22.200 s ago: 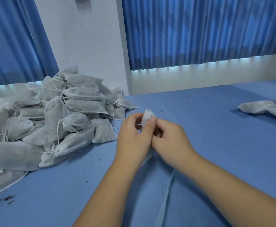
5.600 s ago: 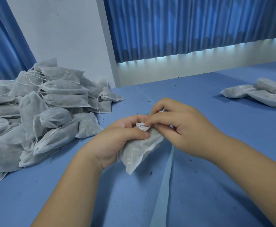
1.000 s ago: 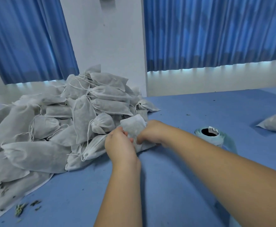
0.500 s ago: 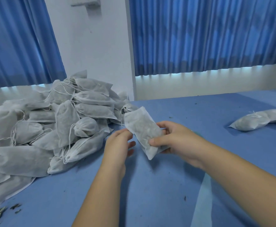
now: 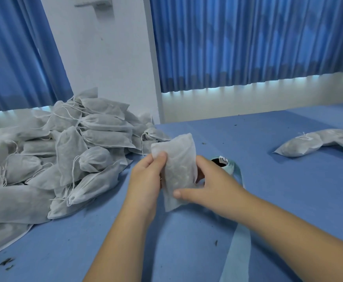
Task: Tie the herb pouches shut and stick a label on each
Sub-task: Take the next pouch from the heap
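With left grip pinching its top corner and right grip clasping its lower edge, holds a white non-woven herb pouch above the blue table. Shows no tie or label yet. Leaves, seemingly, the big heap of pouches at left; counts only a small cluster of pouches done at right.

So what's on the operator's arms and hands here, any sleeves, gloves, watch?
Nothing worn shows. The left hand and right hand are bare, no gloves. The left forearm and right forearm are bare to the frame's bottom edge: no sleeve or cuff in view. No watch or band on either wrist. Thumbnails short, unpainted. Some fingers are hidden, so a ring can't be ruled out.
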`<state>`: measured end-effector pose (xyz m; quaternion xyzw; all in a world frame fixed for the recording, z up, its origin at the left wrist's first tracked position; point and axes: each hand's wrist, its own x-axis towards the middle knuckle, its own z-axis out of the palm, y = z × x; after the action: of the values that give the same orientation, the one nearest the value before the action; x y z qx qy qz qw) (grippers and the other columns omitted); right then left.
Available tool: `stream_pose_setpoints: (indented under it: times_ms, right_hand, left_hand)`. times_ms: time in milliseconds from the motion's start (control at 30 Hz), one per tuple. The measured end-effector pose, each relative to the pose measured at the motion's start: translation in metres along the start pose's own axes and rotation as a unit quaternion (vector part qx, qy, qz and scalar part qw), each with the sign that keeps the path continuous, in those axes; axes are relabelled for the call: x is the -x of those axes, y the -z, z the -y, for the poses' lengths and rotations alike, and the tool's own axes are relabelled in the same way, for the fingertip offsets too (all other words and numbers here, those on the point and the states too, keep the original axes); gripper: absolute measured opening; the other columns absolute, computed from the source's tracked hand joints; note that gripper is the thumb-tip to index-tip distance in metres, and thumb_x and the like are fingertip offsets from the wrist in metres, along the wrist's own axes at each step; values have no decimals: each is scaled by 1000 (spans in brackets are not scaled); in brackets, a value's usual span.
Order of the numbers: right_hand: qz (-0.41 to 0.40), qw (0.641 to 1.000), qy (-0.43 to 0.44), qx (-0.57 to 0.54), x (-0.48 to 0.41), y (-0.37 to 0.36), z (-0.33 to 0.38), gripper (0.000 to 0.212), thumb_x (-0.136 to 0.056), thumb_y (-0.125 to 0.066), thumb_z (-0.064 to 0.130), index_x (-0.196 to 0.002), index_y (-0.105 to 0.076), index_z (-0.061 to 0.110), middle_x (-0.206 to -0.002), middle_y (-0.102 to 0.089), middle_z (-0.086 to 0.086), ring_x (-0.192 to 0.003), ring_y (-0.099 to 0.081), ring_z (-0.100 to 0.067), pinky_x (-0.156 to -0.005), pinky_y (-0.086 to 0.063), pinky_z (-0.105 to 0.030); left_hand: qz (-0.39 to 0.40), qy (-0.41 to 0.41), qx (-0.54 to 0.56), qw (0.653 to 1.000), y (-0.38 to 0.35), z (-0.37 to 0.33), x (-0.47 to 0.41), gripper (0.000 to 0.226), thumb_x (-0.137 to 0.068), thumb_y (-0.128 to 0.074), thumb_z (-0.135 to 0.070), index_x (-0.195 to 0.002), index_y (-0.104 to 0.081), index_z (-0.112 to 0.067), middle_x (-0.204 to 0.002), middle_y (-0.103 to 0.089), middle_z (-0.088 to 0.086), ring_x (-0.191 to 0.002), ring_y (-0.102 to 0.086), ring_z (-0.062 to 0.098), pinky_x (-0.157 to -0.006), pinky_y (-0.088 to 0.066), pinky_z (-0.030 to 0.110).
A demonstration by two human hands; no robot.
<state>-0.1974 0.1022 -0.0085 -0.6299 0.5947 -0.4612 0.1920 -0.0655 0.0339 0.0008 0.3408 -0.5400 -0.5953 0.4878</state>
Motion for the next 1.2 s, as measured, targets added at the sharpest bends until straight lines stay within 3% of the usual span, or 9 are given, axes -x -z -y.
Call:
stream_pose_setpoints:
  times_ms: [67, 133, 300, 467, 700, 900, 1000, 1100, 1200]
  right_hand:
    - [-6, 996, -4, -88, -1, 1, 3, 22, -82, -75, 31, -97, -58, 35, -82, -64, 31, -72, -61, 10, -62, -44, -7]
    - [-32, 991, -28, -130, -3, 4, 4, 15, -87, -68, 34, -100, -62, 32, -83, -64, 20, -75, -65, -6, -69, -52, -23]
    - [-64, 982, 6, -175, 0, 8, 10, 5, -89, -66, 20, -89, -68, 25, -76, -65, 10, -60, -63, -10, -63, -49, -23]
    - [-103, 979, 29, -172, 2, 8, 10, 9, -88, -67, 11, -79, -69, 8, -62, -61, 1, -55, -56, -7, -59, -46, -22]
    - [-192, 977, 48, -78, -2, 15, 2, 27, -81, -69, 1, -68, -65, 25, -72, -59, 15, -62, -57, -12, -58, -39, -15]
    - [-220, 972, 38, -72, -5, 17, -3, 24, -84, -68, 7, -72, -63, 27, -73, -61, 17, -62, -58, -8, -59, -41, -18]
    - [-172, 977, -11, -125, -5, 18, 3, 5, -87, -68, 23, -88, -63, 23, -83, -65, 11, -62, -65, -14, -56, -48, -27]
    - [-48, 984, -80, -149, -10, 17, 7, 29, -82, -73, 33, -106, -60, 24, -98, -67, 3, -55, -62, -15, -50, -49, -26]
    - [60, 987, -119, -85, -19, 9, 9, 41, -73, -82, 33, -106, -59, 25, -83, -70, 0, -51, -60, -14, -49, -49, -27]
  left_hand:
    - [-17, 6, 17, 1000, -1, -2, 1, 25, -99, -52, -18, -107, -69, -2, -111, -70, 25, -106, -66, 39, -101, -46, 57]
    - [-28, 5, 22, 999, -1, -2, 1, 27, -99, -51, -18, -108, -68, 0, -112, -69, 26, -98, -66, 34, -101, -45, 58]
    - [-28, -21, -20, 999, -1, 1, 1, 25, -97, -52, -19, -102, -69, -2, -90, -72, 12, -79, -61, 19, -72, -45, 33]
    - [-22, -52, -60, 997, -4, 2, 4, 19, -97, -56, -23, -92, -72, -14, -81, -73, -2, -72, -64, 8, -64, -48, 21]
    - [-41, -116, -84, 989, -1, 2, 3, 14, -96, -58, -11, -93, -72, -15, -93, -74, 4, -88, -66, 14, -88, -52, 33]
    - [-24, -127, -112, 985, 2, 0, 4, 14, -95, -61, -15, -94, -75, -19, -95, -76, -2, -96, -69, 16, -88, -53, 27]
    - [-40, -119, -96, 987, -1, 2, 3, 11, -94, -63, -14, -91, -73, -13, -90, -74, 4, -83, -66, 20, -85, -51, 36]
    - [-69, -81, -55, 993, -3, 4, 1, 11, -93, -64, -16, -93, -72, -9, -88, -73, 10, -81, -62, 18, -79, -51, 40]
    - [-85, -35, -10, 996, 0, 7, -3, 16, -94, -64, -19, -92, -69, -4, -94, -71, 21, -81, -62, 23, -80, -52, 44]
